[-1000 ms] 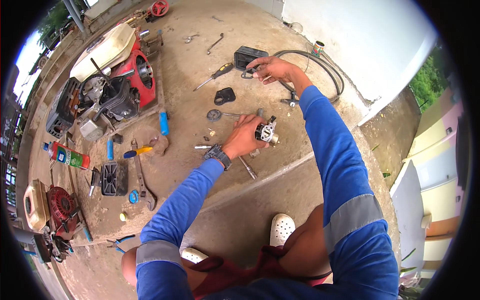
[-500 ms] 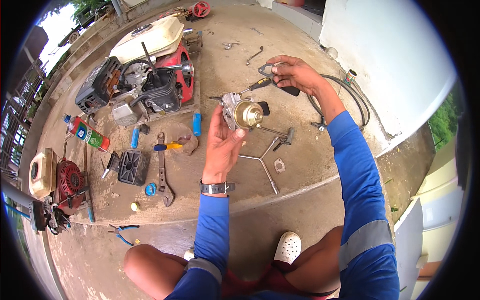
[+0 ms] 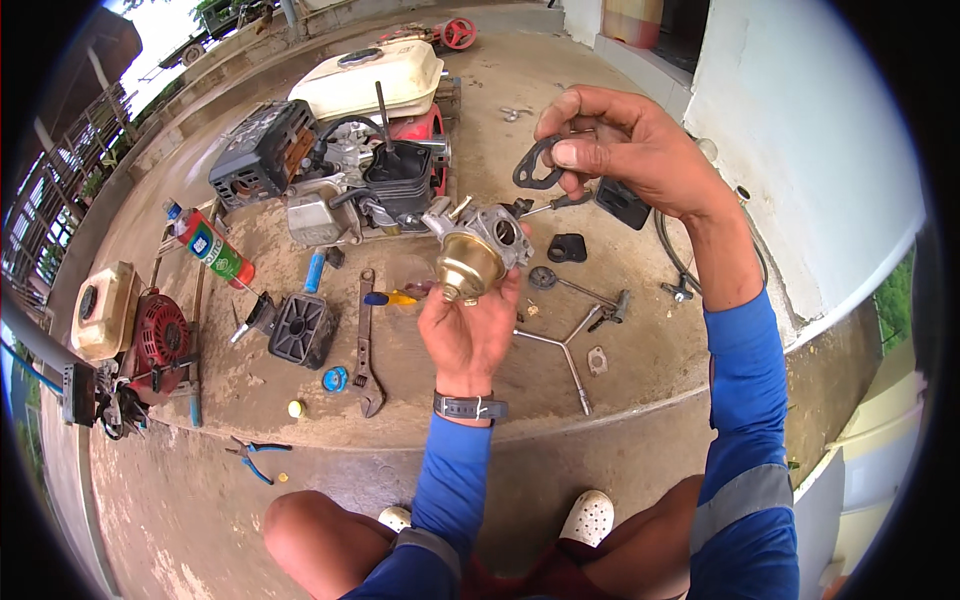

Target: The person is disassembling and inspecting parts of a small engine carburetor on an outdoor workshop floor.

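In my left hand [image 3: 466, 340] rests a carburetor [image 3: 478, 250] with a brass-coloured bowl, its round bore turned toward the right. My fingers wrap it from below. Up and to the right, my right hand [image 3: 625, 150] pinches a thin dark gasket [image 3: 537, 165] with a large opening and smaller holes. Carburetor and gasket are apart. Just behind the carburetor stands the engine [image 3: 395, 185], with a cream fuel tank [image 3: 370, 80] on top. A screwdriver [image 3: 560, 203] lies on the ground between the carburetor and a black cover [image 3: 622, 203].
A T-handled wrench [image 3: 570, 350], a small metal gasket [image 3: 597, 361] and a black spacer [image 3: 567, 248] lie right of my left hand. On the left are an adjustable wrench [image 3: 365, 345], a black air filter housing [image 3: 303, 330], a red bottle [image 3: 210, 245], pliers [image 3: 258, 460] and a second engine [image 3: 150, 340].
My left hand has turned the carburetor so its bore shows. The gasket, still pinched in my right hand, is now raised closer and tilted. The view has shifted left.
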### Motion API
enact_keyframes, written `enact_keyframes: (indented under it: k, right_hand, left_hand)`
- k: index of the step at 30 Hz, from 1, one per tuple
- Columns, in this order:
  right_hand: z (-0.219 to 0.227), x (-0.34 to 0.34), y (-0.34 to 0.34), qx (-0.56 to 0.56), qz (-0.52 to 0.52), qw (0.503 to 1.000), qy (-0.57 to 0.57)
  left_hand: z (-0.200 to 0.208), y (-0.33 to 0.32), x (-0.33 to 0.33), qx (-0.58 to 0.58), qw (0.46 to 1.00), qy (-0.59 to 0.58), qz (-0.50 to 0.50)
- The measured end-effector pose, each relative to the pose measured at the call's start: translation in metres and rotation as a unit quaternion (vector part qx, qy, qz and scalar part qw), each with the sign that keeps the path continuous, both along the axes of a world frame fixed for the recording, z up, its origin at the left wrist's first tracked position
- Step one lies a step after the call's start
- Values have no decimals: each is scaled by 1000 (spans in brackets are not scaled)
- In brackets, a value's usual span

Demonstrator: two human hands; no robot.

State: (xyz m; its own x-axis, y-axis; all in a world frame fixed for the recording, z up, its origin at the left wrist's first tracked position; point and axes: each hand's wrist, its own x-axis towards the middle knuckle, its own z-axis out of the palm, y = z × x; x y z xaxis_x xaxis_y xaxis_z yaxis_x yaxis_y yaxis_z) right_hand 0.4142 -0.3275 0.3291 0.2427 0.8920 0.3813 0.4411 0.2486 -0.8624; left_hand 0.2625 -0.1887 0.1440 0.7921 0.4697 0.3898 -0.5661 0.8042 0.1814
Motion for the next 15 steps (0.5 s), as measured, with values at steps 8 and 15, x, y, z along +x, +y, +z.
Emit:
enact_keyframes:
  k: [8, 15]
  right_hand:
    - [-4, -57, 24, -45, -15, 998, -34]
    - [-7, -67, 30, -38, -6, 999, 23]
  left_hand:
    - [20, 14, -18, -37, 995, -95, -10]
    - [38, 16, -35, -88, 994, -68, -2]
